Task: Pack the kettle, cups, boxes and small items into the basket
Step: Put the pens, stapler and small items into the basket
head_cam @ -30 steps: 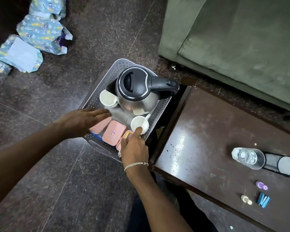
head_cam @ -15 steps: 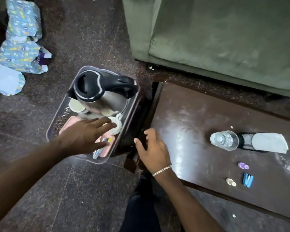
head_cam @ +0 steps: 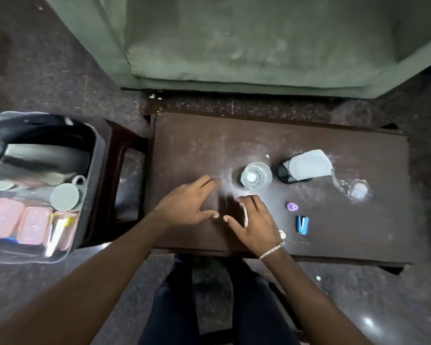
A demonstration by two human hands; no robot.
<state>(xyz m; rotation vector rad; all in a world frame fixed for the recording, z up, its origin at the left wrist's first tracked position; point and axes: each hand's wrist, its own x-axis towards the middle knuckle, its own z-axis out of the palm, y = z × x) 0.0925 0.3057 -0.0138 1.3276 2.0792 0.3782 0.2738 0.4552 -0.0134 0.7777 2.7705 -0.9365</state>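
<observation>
The grey basket [head_cam: 95, 175] stands on the floor at the left. It holds the steel kettle with a black lid [head_cam: 35, 145], a white cup [head_cam: 65, 196], pink-lidded boxes [head_cam: 33, 225] and a small tube [head_cam: 56, 232]. My left hand [head_cam: 189, 205] and my right hand [head_cam: 254, 224] hover side by side over the dark wooden table [head_cam: 199, 143], both empty with fingers spread. On the table lie a clear water bottle [head_cam: 255, 176], a black holder with a white sheet [head_cam: 304, 168], a purple cap [head_cam: 292, 207], a blue clip [head_cam: 302, 224] and a small pale item [head_cam: 282, 234] by my right wrist.
A green sofa [head_cam: 259, 41] stands behind the table. A clear glass thing [head_cam: 356, 189] lies at the table's right. A dark wooden stool frame [head_cam: 125, 155] sits between basket and table. My legs are below the table's near edge.
Both hands left the basket and moved right over the table. The view swung right, so the basket now sits at the far left.
</observation>
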